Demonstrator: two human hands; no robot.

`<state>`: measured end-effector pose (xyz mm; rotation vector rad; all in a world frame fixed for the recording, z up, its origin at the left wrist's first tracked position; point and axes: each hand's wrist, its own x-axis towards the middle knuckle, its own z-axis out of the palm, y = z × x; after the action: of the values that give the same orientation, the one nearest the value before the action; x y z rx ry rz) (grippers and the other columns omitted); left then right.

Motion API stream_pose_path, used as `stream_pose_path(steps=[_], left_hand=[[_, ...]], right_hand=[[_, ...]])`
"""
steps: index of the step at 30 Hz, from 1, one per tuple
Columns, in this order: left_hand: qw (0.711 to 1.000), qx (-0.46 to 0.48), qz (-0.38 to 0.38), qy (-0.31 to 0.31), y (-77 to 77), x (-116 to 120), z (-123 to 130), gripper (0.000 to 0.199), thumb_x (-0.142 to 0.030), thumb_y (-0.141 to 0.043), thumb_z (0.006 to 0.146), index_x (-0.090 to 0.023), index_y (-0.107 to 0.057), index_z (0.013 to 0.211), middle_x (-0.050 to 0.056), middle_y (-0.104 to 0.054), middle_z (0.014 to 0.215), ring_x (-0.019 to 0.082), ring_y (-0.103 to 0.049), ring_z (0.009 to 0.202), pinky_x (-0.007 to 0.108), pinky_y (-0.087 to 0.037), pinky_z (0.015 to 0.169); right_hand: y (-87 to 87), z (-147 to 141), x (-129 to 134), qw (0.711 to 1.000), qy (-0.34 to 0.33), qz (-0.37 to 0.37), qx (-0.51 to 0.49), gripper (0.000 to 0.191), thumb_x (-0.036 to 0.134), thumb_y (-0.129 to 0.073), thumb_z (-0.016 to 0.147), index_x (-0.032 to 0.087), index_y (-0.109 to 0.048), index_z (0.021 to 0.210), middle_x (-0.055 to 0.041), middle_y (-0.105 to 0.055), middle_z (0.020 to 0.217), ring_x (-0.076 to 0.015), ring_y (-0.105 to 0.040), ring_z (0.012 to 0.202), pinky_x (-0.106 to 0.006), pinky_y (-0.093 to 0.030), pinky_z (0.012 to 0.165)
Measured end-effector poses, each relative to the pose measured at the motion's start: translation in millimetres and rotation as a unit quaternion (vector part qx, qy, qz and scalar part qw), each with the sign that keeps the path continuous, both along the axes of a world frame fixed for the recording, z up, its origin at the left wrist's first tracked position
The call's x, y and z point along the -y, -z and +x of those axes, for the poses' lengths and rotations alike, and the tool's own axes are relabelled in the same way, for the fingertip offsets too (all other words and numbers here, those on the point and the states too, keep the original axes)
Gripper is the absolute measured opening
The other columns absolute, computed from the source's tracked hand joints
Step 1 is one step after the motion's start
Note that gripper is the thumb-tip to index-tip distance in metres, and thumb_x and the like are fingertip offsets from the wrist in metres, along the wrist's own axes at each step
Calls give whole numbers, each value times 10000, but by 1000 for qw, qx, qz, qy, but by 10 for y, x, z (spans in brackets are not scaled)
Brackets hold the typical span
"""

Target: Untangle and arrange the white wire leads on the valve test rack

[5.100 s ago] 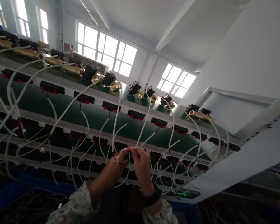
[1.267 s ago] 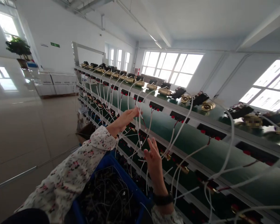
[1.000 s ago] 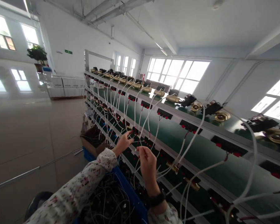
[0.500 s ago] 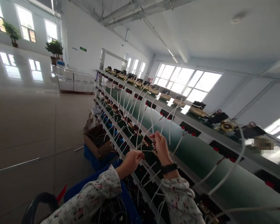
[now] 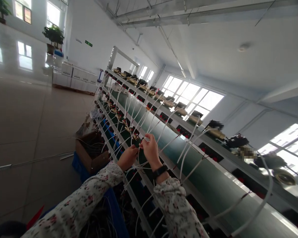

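My left hand (image 5: pixel 128 157) is closed, its fingertips pinched at a thin white cable (image 5: pixel 139 153) in front of the rack's lower tiers. Just right of it and slightly higher, my right hand (image 5: pixel 149 147) is closed too, with thumb and forefinger together; what lies between them is too small to make out. The two hands are close together. Around them, white cables hang from a long metal rack (image 5: pixel 201 162) that carries brass valves with black actuators (image 5: pixel 181 109) on top and black-and-red terminals (image 5: pixel 183 131) below.
A cardboard box (image 5: pixel 89 158) of cables stands on a blue crate at the left of the rack. Below my arms is a blue bin (image 5: pixel 116 211) with more cables. White cartons (image 5: pixel 83 76) are stacked farther back, beside a potted plant (image 5: pixel 53 36).
Both hands have moved left and slightly up in the view and come closer together. The view has shifted, and the rack appears farther left at its far end.
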<state>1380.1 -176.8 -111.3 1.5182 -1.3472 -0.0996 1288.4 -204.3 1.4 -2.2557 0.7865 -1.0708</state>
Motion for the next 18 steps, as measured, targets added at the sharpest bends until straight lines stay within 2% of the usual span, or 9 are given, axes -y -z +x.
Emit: stream_pose_path(steps=[3,5,6,7,9,10,12,16,18], left_hand=[[998,60,6,-11,-71,-222,157,129,-240,-522,833,-165,-600,764,56,-549,835,201,-531,817,318,-414,734],[991,130,5,-22,-166,-372,225,221,-310,-456,883,-166,-584,775,54,-554,831,200,-522,839,312,-406,738],[985,170,7,-28,-219,-429,240,255,-328,-422,900,-164,-575,779,53,-558,821,193,-522,826,305,-404,729],[978,205,8,-34,-271,-470,242,275,-339,-400,910,-163,-568,782,50,-563,809,187,-523,803,298,-403,713],[969,241,11,-47,-352,-517,219,281,-343,-387,915,-161,-557,784,47,-573,791,183,-523,766,292,-400,681],[968,244,11,-50,-374,-530,201,278,-339,-389,915,-159,-551,777,46,-577,783,183,-524,753,292,-399,670],[969,245,7,-34,-378,-552,174,269,-319,-392,916,-159,-545,762,40,-581,765,182,-526,739,294,-399,674],[977,213,-14,25,-281,-594,206,255,-288,-386,920,-162,-544,765,33,-568,823,161,-527,757,277,-400,703],[986,160,-35,7,-242,-596,244,227,-320,-400,913,-162,-533,817,41,-541,900,155,-523,780,266,-401,694]], right_hand=[[-59,50,276,998,62,-23,7,189,271,-424,820,159,-570,861,-52,-645,808,-128,-566,504,-263,-457,531],[-85,60,281,994,96,-58,9,248,373,-446,827,163,-577,852,-65,-650,804,-142,-571,536,-262,-439,526],[-89,84,253,993,106,-51,0,288,424,-471,813,160,-575,864,-70,-653,783,-145,-565,522,-258,-426,502],[-87,124,221,995,100,-20,-19,329,464,-489,795,154,-575,864,-71,-654,752,-140,-548,483,-253,-407,464],[-69,234,180,994,42,86,-57,380,512,-484,780,146,-585,790,-57,-644,649,-112,-471,370,-239,-345,380],[-60,289,185,990,17,129,-57,398,520,-462,787,147,-587,728,-46,-630,594,-96,-426,330,-232,-313,351],[-58,375,248,987,11,157,-23,444,515,-401,812,149,-580,636,-36,-608,534,-79,-375,308,-222,-277,331],[-125,486,470,991,54,123,25,435,483,-368,822,142,-602,685,-36,-625,573,-78,-387,338,-215,-275,340],[-138,591,539,992,46,118,22,368,468,-455,780,143,-621,736,-28,-642,616,-82,-419,364,-213,-294,354]])
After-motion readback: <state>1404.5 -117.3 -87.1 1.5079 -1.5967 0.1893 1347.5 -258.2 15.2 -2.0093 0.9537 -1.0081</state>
